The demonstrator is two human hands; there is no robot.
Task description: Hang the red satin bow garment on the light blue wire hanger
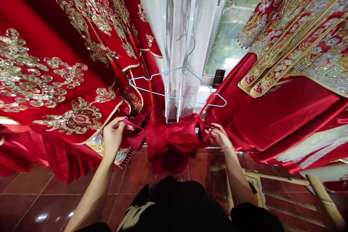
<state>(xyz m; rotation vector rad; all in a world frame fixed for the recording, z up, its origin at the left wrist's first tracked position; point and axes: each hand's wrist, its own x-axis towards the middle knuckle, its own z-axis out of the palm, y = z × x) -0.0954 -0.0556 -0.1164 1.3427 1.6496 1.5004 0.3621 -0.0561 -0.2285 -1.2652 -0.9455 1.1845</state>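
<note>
A dark red satin dress (pixel 174 136) hangs in front of me by two thin red straps from a light blue hanger (pixel 178 98). The hanger's metal hook (pixel 193 45) points up before the white curtain. My left hand (pixel 115 132) is closed, pinching a strip of the dress at its left side and drawing it outward. At the right side, my right hand (pixel 219 136) pinches the dress's other edge; a bracelet circles that wrist. Fingers of both hands partly cover the pinched cloth. The dress's lower part is hidden beneath its bodice.
Red gowns with gold embroidery (pixel 81 116) hang on the left, and a beaded red-and-gold gown (pixel 307 43) hangs on the right. A phone (pixel 219 78) leans by the window (pixel 231 21). A wooden chair (pixel 288 181) stands at lower right on red floor tiles (pixel 73 203).
</note>
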